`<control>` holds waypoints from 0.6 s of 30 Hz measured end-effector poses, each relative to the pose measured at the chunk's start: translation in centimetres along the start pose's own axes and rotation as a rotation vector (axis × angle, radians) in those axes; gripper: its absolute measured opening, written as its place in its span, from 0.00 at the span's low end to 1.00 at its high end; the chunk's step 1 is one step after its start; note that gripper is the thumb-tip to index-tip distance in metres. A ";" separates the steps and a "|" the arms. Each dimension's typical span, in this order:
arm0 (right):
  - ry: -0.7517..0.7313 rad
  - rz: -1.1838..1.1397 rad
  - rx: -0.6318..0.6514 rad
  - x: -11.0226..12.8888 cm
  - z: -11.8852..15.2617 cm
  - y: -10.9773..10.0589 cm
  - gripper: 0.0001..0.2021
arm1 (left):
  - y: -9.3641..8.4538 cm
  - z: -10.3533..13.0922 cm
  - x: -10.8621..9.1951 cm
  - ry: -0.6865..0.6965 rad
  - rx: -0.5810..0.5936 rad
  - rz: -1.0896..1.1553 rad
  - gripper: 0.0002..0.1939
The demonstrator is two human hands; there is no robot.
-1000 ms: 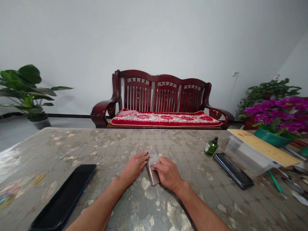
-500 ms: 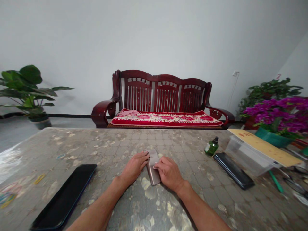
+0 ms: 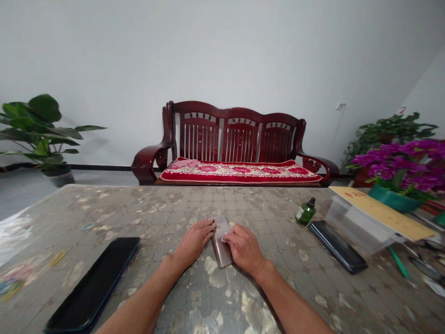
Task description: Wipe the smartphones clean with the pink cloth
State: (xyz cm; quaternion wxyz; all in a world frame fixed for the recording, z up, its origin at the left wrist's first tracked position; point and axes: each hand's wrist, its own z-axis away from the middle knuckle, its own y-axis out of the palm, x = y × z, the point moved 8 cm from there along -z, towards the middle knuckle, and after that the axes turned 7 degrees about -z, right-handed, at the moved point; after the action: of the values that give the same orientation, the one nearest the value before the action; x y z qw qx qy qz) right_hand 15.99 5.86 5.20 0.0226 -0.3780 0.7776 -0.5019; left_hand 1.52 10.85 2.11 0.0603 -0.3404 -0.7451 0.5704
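A slim, shiny grey-pink phone (image 3: pixel 221 253) lies flat on the patterned tablecloth, apparently back side up. My left hand (image 3: pixel 196 239) holds it by its upper left edge, fingertips lying over that side. From the right, my right hand (image 3: pixel 245 250) is closed, its fingers pinching a small white wad (image 3: pixel 225 239) against the middle of the phone. Most of the wad is hidden by the fingers, and its material is too small to make out.
A large black tablet (image 3: pixel 93 283) lies at left near rubber bands (image 3: pixel 57 258). On the right stand a green bottle (image 3: pixel 306 212), a black case (image 3: pixel 337 246), a clear plastic box (image 3: pixel 358 225) under a yellow board, and purple flowers (image 3: pixel 406 162). A wooden bench (image 3: pixel 239 139) is behind the table.
Hardly anything differs. My right hand has shifted very slightly over the phone, still with the white wad; my left hand and the phone stay in place.
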 end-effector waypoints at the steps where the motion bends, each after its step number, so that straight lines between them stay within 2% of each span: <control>1: 0.014 0.000 -0.006 -0.2 0.0 -0.1 0.10 | 0.0 0.0 0.0 0.002 0.002 0.000 0.17; 7: -0.088 -0.036 0.060 1.0 0.2 0.4 0.10 | 0.1 0.0 0.1 -0.005 0.015 -0.003 0.17; 14: 0.039 -0.027 -0.013 -0.6 0.0 -0.1 0.10 | 0.0 0.0 0.0 0.003 0.009 -0.009 0.17; 18: -0.031 -0.045 0.023 0.1 0.1 0.0 0.11 | 0.0 0.0 0.0 -0.007 0.013 -0.022 0.17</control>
State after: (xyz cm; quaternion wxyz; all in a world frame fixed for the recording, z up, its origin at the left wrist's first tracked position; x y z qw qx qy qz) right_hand 16.00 5.73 5.15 0.0279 -0.4027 0.7628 -0.5051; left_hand 1.56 10.89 2.07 0.0662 -0.3300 -0.7452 0.5757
